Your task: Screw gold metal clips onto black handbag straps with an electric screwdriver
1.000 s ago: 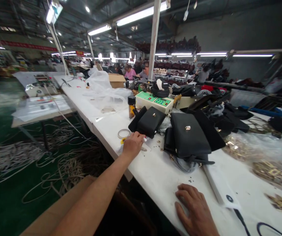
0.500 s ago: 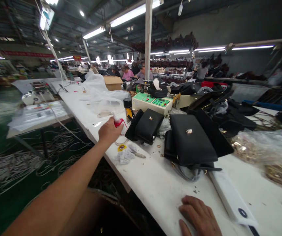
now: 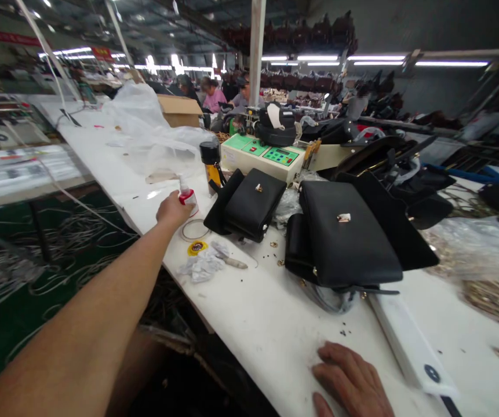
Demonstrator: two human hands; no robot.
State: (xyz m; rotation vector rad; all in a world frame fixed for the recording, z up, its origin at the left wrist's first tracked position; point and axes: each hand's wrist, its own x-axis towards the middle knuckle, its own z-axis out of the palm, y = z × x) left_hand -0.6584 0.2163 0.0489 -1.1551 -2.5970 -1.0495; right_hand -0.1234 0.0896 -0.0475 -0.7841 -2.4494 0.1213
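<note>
Reaching far along the white table, my left hand [image 3: 174, 209] has its fingers around a small red bottle [image 3: 188, 200] with a white nozzle top. The bottle stands upright, seemingly on the tabletop. Beside it are a clear ring-shaped coil [image 3: 194, 230], a yellow round tag [image 3: 197, 248] and crumpled white tissue [image 3: 201, 265]. My right hand [image 3: 351, 376] lies on the near table surface, fingers apart, holding nothing. Ahead of it sit a large black leather bag [image 3: 349, 237] and a smaller black bag [image 3: 253, 202], each with a gold-coloured clasp.
A yellow bottle with a black cap [image 3: 211, 162] stands before a control box with green panels [image 3: 260, 155]. To the right are a long white device [image 3: 410, 341] and plastic bags of metal fittings [image 3: 495, 298]. Clear plastic sheeting [image 3: 145, 133] and a cardboard box [image 3: 179, 110] lie farther back.
My left hand has brought the red bottle down and turned it from tilted to upright. The camera view has tipped downward. My right hand has stayed nearly in place.
</note>
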